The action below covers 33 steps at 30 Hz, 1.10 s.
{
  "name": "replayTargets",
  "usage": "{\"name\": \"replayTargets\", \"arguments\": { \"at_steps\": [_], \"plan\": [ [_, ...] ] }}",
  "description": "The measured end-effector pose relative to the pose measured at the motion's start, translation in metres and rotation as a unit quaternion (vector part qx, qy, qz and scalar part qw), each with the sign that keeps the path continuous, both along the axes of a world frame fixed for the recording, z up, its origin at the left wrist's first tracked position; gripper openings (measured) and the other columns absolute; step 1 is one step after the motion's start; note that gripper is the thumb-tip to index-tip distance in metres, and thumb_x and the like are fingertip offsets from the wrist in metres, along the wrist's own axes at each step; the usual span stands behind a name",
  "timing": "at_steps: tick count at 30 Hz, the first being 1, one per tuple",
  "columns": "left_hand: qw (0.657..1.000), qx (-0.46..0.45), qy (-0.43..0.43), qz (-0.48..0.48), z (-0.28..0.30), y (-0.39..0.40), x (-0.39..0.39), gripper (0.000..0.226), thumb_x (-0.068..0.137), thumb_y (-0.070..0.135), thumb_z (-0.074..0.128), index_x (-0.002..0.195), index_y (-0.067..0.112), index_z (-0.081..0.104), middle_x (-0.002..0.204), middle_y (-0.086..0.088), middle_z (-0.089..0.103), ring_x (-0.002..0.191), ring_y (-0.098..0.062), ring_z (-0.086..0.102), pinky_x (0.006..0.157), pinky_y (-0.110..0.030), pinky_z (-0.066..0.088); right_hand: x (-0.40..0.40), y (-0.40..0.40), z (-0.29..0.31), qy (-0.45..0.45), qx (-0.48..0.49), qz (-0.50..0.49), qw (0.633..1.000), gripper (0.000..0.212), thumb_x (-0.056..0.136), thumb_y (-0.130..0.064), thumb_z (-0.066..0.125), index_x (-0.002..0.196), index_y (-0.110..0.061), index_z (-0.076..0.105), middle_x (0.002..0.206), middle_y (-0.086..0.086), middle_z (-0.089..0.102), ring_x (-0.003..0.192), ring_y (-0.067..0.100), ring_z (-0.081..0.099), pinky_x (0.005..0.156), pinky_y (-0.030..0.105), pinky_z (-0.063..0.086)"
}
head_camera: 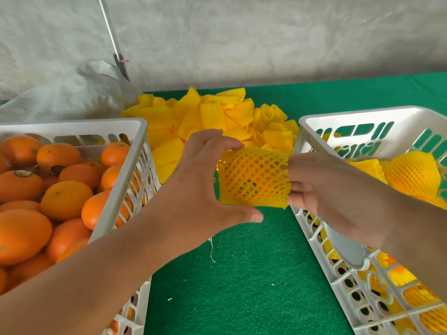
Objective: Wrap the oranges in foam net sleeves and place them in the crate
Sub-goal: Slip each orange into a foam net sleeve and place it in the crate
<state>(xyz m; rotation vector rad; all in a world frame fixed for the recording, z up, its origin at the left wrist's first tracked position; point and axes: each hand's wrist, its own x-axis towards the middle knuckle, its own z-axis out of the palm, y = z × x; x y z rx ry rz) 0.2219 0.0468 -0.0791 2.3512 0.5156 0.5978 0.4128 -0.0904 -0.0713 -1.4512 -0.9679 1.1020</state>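
So on the desk there are two crates: the left crate is packed with bare oranges, and the right crate has wrapped oranges sitting in it. Between them, further back, is a loose pile of sleeves. Behind the left crate there's a sack slumped against the wall. In the gap between the crates, in front of the pile, the left hand and right hand hold a netted orange up off the desk, one hand on each side of it.
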Motion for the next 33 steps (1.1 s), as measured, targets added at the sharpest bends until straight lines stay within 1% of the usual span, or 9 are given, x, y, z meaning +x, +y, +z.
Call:
{"name": "replayTargets", "arguments": {
  "at_steps": [4,7,9,11,13,18,22,28,33],
  "plan": [
    [1.0,-0.006,-0.009,0.014,0.002,0.001,-0.001,0.074,0.062,0.069,0.083,0.125,0.056,0.046,0.121,0.034,0.056,0.111,0.011,0.059,0.084,-0.019,0.059,0.0,0.001,0.002,0.02,-0.026,-0.016,0.999,0.03,0.109,-0.015,0.051,0.12,0.003,0.072,0.118,0.02,0.076,0.113,0.035,0.074,0.106,0.046,0.056],
    [1.0,-0.004,-0.005,0.023,0.002,-0.001,-0.002,0.069,0.062,0.071,0.08,0.122,0.055,0.048,0.115,0.029,0.058,0.1,0.004,0.065,0.074,-0.027,0.064,0.001,0.004,0.002,0.014,-0.028,-0.136,0.99,0.03,0.108,-0.017,0.053,0.117,0.005,0.072,0.103,0.019,0.079,0.092,0.03,0.079,0.087,0.041,0.066],
    [1.0,0.003,-0.006,0.028,0.002,-0.002,-0.002,0.067,0.063,0.071,0.079,0.121,0.057,0.048,0.114,0.031,0.056,0.099,0.006,0.063,0.072,-0.025,0.06,0.0,0.004,0.004,-0.083,0.0,-0.19,0.978,0.032,0.105,-0.039,0.059,0.112,-0.012,0.074,0.098,0.002,0.079,0.083,0.012,0.078,0.078,0.034,0.065],
    [1.0,0.004,-0.009,0.025,0.002,-0.002,-0.003,0.066,0.063,0.07,0.078,0.121,0.058,0.048,0.114,0.033,0.055,0.1,0.008,0.062,0.075,-0.022,0.058,-0.001,0.0,0.005,-0.23,0.038,-0.162,0.959,0.049,0.088,-0.076,0.061,0.123,-0.043,0.068,0.117,-0.022,0.072,0.103,-0.004,0.071,0.088,0.031,0.057],
    [1.0,-0.014,-0.014,0.002,0.001,-0.002,-0.004,0.072,0.063,0.067,0.08,0.128,0.058,0.05,0.115,0.03,0.061,0.099,0.005,0.067,0.07,-0.026,0.062,-0.006,-0.001,0.004,-0.255,0.038,-0.075,0.963,0.067,0.072,-0.084,0.068,0.134,-0.063,0.054,0.133,-0.032,0.061,0.118,-0.01,0.063,0.092,0.029,0.056],
    [0.997,-0.039,-0.048,-0.042,-0.01,0.004,-0.001,0.094,0.06,0.07,0.087,0.143,0.06,0.047,0.132,0.032,0.065,0.116,0.006,0.066,0.089,-0.033,0.06,-0.008,0.0,-0.005,-0.21,-0.011,0.034,0.977,0.068,0.08,-0.057,0.086,0.139,-0.053,0.053,0.122,-0.021,0.072,0.109,-0.001,0.071,0.096,0.037,0.06],
    [0.992,-0.049,-0.11,-0.032,-0.018,0.017,0.003,0.099,0.063,0.075,0.09,0.149,0.048,0.049,0.141,0.02,0.065,0.12,-0.005,0.069,0.081,-0.043,0.064,-0.006,0.001,-0.001,-0.138,-0.003,-0.007,0.99,0.042,0.088,-0.052,0.08,0.126,-0.035,0.07,0.12,-0.007,0.077,0.111,0.016,0.074,0.105,0.054,0.055],
    [0.996,0.044,-0.058,0.049,-0.025,0.027,0.0,0.069,0.082,0.089,0.059,0.143,0.058,0.047,0.133,0.031,0.061,0.096,0.01,0.07,0.067,-0.042,0.061,0.018,-0.001,0.019,0.051,0.079,-0.164,0.982,0.043,0.093,-0.057,0.073,0.127,-0.031,0.073,0.121,-0.007,0.077,0.112,0.015,0.075,0.089,0.038,0.063],
    [0.993,0.107,0.044,0.031,-0.017,0.011,-0.003,0.049,0.085,0.095,0.037,0.122,0.066,0.05,0.122,0.043,0.054,0.081,0.019,0.065,0.059,-0.025,0.05,0.084,-0.017,0.027,0.09,0.058,-0.458,0.882,0.049,0.08,-0.075,0.072,0.109,-0.037,0.065,0.124,-0.003,0.07,0.11,0.022,0.071,0.074,0.038,0.063]
  ]
}}
